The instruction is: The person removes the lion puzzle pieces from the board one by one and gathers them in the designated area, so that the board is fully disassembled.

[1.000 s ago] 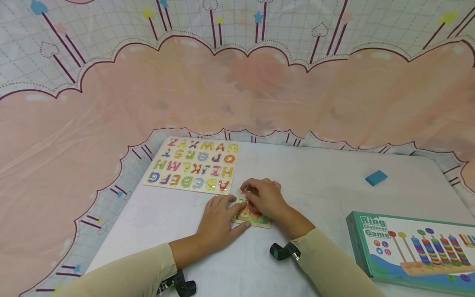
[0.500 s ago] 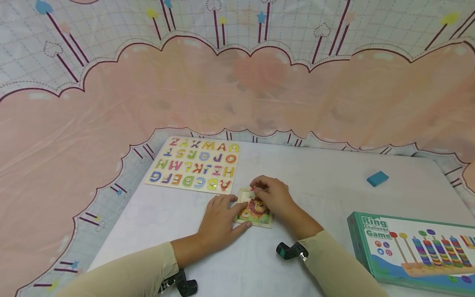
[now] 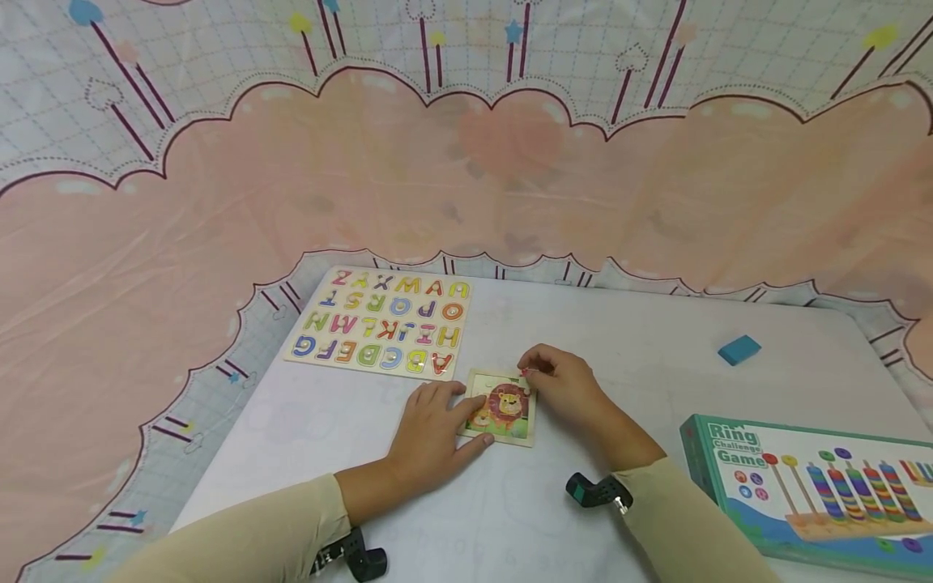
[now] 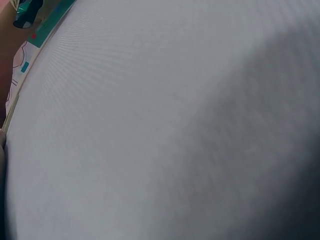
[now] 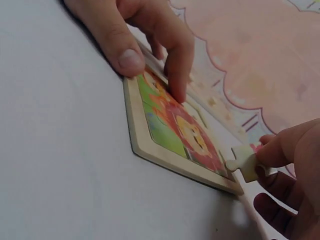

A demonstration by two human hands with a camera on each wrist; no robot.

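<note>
A small wooden jigsaw puzzle (image 3: 508,406) with a lion picture lies flat in its pale frame on the white table. My left hand (image 3: 430,427) rests at its left side, fingers extended; the right wrist view shows the thumb (image 5: 131,62) on the frame's edge and a fingertip on the picture. Just off the frame's upper right corner, my right hand (image 3: 568,387) pinches a pale jigsaw piece (image 5: 244,161) with a pink patch between thumb and finger. The piece is tilted, close to the frame's rim. The left wrist view holds mostly bare tabletop (image 4: 125,125).
A wooden alphabet board (image 3: 379,324) with coloured letters lies beyond the left hand. To the right are a blue block (image 3: 739,350) and a green Ring Challenge Game box (image 3: 816,486). A patterned pink cloth (image 3: 364,186) hangs behind the table.
My right hand has drawn away to the right from the puzzle's upper part with the jigsaw piece, uncovering the lion's face. My left hand has stayed in place.
</note>
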